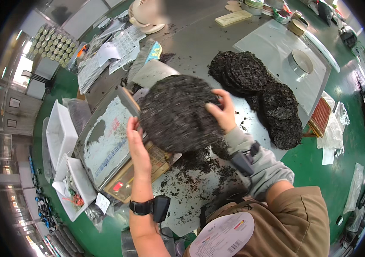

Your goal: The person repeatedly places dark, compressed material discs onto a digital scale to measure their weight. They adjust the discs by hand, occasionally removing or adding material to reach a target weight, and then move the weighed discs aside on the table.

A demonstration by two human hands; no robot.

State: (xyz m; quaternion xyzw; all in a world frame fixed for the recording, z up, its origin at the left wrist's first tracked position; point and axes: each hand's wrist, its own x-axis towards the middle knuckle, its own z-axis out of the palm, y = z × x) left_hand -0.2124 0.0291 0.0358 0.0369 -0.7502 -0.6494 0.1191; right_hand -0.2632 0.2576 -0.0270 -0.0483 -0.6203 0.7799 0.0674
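A large round cake of dark, dried flaky material (pixel 179 114) is held up over the metal table, slightly blurred. My right hand (pixel 223 110) grips its right edge, thumb on the upper face. My left hand (pixel 136 141) is upright at its left edge with the palm towards it; whether the fingers press on it is hard to tell. Behind the cake, a flat grey board or box (pixel 105 138) with a worn white label lies at the left. Stacked dark round cakes (pixel 248 72) overlap in a row at the right. Loose dark flakes (pixel 198 180) cover the near tabletop.
A metal ring (pixel 301 62) stands on a clear plastic sheet (pixel 272 48) at the back right. Papers (pixel 118 49) and a small fan (pixel 145 16) are at the back left. White plastic bins (pixel 61 135) sit beside the table's left edge. A pale wooden block (pixel 233 18) lies far back.
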